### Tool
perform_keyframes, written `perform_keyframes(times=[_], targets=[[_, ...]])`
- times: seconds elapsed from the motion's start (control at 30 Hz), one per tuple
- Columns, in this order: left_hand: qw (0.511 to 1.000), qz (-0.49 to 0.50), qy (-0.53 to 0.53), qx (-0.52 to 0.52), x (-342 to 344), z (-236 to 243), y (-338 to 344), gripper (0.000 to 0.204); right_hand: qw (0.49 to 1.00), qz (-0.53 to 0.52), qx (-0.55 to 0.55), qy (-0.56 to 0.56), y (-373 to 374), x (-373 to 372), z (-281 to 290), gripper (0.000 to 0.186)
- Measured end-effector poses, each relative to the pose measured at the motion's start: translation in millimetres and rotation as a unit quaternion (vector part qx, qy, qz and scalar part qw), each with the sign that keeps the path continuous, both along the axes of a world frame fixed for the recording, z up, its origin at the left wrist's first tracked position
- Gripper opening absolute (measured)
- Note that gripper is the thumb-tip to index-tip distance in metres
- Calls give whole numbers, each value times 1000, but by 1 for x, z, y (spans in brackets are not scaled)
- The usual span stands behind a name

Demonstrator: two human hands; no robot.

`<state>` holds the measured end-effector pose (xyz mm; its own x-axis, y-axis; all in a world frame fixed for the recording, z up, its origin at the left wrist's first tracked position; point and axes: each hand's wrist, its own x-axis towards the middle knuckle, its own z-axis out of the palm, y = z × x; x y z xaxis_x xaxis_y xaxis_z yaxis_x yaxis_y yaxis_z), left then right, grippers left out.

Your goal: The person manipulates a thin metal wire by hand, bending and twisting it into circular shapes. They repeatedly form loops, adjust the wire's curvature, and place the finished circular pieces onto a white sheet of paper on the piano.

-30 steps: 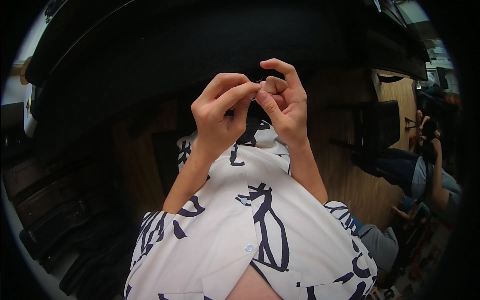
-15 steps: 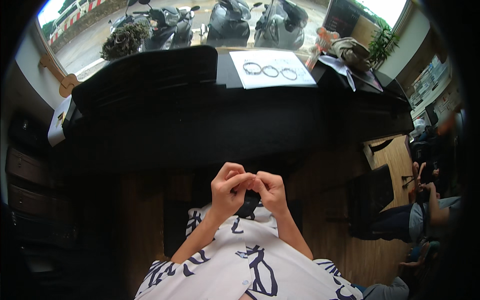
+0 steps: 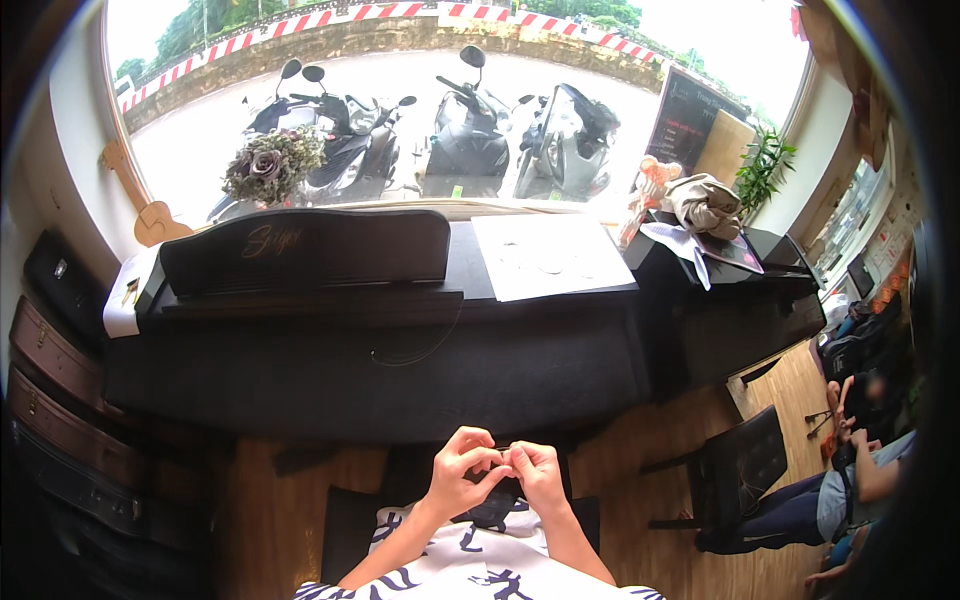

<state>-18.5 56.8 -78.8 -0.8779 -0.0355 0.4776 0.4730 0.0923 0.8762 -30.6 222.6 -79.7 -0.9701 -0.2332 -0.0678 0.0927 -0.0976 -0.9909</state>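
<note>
In front of my lap, my left hand [image 3: 466, 472] and my right hand [image 3: 535, 475] meet with fingertips together. Both are closed in a pinch, the thumbs and forefingers pressing close. Whatever lies between them is too small to make out. Beyond my hands stretches a black piano [image 3: 540, 365] with its lid down. A thin, curved string or wire [image 3: 405, 363] lies across the lid, apart from my hands. On top of the piano rests white paper [image 3: 530, 280], its thin rings faint in the glare.
The music rest [image 3: 310, 250] stands at the piano's far left. A bundled cloth [image 3: 706, 205] and papers lie at the right end. Brown cases [image 3: 60, 350] line the left wall. A black chair [image 3: 735, 465] and a seated person [image 3: 860, 480] are to my right.
My view has tilted up, so the piano and hands appear lower and the picture is brighter. The string on the lid now shows. My hands stay pinched together, with the left fingers slightly shifted.
</note>
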Motion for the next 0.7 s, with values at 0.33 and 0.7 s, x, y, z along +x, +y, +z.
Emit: perform_keyframes(times=[0.33, 0.7], targets=[[997, -24, -15, 66, -28, -7, 5, 12, 998, -38, -53, -2, -1, -25, 3, 15], [999, 34, 21, 17, -41, -23, 6, 19, 991, 41, 120, 44, -1, -32, 7, 10]])
